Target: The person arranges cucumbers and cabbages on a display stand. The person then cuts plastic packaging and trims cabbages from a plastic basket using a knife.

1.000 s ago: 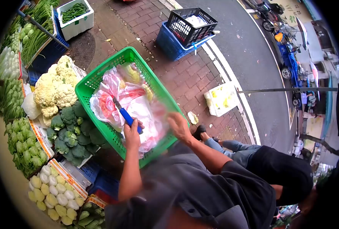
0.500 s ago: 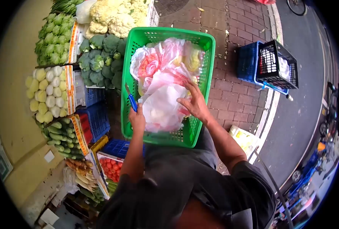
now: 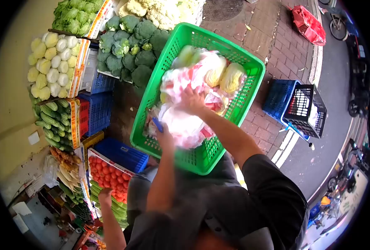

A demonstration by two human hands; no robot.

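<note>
In my left hand (image 3: 165, 137) is a knife (image 3: 157, 124) with a blue handle, held over the near left part of a green plastic basket (image 3: 258, 79). The blade is lost in blur. My right hand (image 3: 192, 100) is closed, with some blur, on crumpled white and pink plastic bags (image 3: 178, 85) in the middle of the basket. Beside the bags lie pale yellow-green napa cabbages (image 3: 231, 78), with more partly covered under the plastic.
Broccoli (image 3: 130, 54), cauliflower (image 3: 162, 14), cucumbers (image 3: 53, 121) and tomatoes (image 3: 108, 177) fill boxes on the left. Another person's hand (image 3: 105, 195) is by the tomatoes. Blue crates (image 3: 120, 154) stand below. A cart with a black crate (image 3: 306, 110) is right, near the road.
My right hand has moved left and the bags have bunched up, uncovering cabbages on the right. The view has turned, so the basket looks tilted. Another person's arm has come in at lower left.
</note>
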